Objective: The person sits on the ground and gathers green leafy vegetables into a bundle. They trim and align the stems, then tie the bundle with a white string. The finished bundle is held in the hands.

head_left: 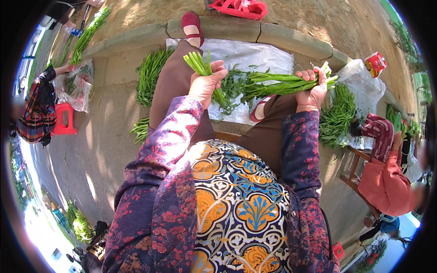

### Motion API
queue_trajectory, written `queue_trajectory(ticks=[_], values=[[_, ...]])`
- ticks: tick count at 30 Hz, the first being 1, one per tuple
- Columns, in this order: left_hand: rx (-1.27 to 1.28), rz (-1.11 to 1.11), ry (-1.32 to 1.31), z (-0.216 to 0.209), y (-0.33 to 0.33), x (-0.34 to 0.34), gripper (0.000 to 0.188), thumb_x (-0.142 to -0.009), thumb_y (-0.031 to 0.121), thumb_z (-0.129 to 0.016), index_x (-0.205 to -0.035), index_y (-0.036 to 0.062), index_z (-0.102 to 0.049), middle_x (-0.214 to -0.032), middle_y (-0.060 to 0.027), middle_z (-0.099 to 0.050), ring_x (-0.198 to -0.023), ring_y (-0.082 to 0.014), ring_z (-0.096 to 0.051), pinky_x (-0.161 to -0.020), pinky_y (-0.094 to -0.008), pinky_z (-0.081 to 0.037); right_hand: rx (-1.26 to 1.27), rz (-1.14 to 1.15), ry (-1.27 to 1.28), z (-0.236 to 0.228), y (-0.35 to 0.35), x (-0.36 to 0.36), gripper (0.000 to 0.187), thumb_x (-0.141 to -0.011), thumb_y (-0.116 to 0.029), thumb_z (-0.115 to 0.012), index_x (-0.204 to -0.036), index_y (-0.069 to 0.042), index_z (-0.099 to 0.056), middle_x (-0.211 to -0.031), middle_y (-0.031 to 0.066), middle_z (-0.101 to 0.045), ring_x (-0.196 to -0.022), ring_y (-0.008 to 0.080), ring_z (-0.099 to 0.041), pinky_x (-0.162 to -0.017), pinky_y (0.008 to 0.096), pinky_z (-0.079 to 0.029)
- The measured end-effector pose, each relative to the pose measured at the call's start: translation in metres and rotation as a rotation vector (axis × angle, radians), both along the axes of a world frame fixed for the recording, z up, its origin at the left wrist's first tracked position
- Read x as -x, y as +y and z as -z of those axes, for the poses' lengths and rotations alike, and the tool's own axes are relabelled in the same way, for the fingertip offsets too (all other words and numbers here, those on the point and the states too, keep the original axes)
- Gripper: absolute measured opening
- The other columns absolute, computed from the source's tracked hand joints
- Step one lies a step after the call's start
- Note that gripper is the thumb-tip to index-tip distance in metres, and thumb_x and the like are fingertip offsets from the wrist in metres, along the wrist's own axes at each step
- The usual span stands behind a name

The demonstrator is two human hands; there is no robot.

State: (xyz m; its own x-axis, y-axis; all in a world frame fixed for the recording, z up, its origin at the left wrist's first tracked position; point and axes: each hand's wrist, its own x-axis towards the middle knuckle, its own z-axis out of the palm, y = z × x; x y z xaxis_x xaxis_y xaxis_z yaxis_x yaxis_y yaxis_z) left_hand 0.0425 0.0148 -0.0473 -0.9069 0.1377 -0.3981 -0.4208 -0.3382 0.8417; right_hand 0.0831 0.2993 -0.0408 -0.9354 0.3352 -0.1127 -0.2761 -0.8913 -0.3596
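My left hand (207,84) is closed around a small bunch of green stalks (195,63), their cut ends up and their leaves hanging below. To the right, my right hand (312,91) grips a thicker bunch of leafy green stalks (282,83). That bunch lies sideways, stem ends past my fingers and leaves pointing left. Both bunches are held above a white plastic sheet (273,57) on the ground between my feet. Loose green leaves (234,82) lie on it between my hands. I cannot tell the exact kind of vegetable.
Piles of greens lie left (152,75) and right (339,113) of my legs. Beyond the sheet runs a stone curb (227,28), with a red bag (239,8) behind it. A red stool (65,119) and a seated person (36,107) are left; another person (387,182) sits right.
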Motion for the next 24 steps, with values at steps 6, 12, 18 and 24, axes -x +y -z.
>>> queue_trajectory(ticks=[6, 12, 18, 24], values=[[0.150, 0.241, 0.023, -0.011, 0.004, -0.007, 0.026, -0.080, 0.012, -0.071, -0.101, -0.0016, -0.066, -0.074, 0.0012, -0.059, -0.053, -0.0056, -0.043, -0.050, -0.0198, -0.035, -0.075, -0.123, -0.015, 0.002, -0.008, 0.003, 0.022, -0.094, -0.027, -0.050, -0.085, -0.008, -0.054, -0.061, 0.0019, -0.045, -0.059, 0.0183, -0.046, -0.070, 0.0397, -0.042], [0.271, 0.496, 0.101, -0.008, 0.010, -0.013, 0.021, -0.079, 0.021, -0.072, -0.092, 0.0047, -0.071, -0.074, 0.0009, -0.064, -0.058, -0.0053, -0.050, -0.052, -0.0220, -0.041, -0.128, -0.200, -0.089, -0.001, -0.020, 0.004, 0.020, -0.092, -0.027, -0.055, -0.084, -0.009, -0.054, -0.061, 0.0016, -0.048, -0.059, 0.0181, -0.049, -0.069, 0.0391, -0.045], [0.330, 0.595, 0.074, -0.008, 0.013, -0.017, 0.022, -0.079, 0.023, -0.073, -0.091, 0.0046, -0.070, -0.072, 0.0024, -0.062, -0.060, -0.0050, -0.049, -0.053, -0.0227, -0.041, -0.136, -0.219, -0.113, -0.003, -0.025, 0.005, 0.021, -0.092, -0.028, -0.054, -0.085, -0.008, -0.053, -0.061, 0.0014, -0.048, -0.058, 0.0181, -0.049, -0.068, 0.0396, -0.046], [0.384, 0.635, 0.069, -0.006, 0.015, -0.021, 0.016, -0.079, 0.020, -0.068, -0.086, 0.0048, -0.070, -0.064, 0.0029, -0.057, -0.054, -0.0051, -0.048, -0.049, -0.0233, -0.038, -0.150, -0.212, -0.136, -0.006, -0.032, 0.006, 0.020, -0.091, -0.028, -0.054, -0.085, -0.009, -0.052, -0.060, 0.0011, -0.048, -0.057, 0.0187, -0.050, -0.066, 0.0408, -0.046]])
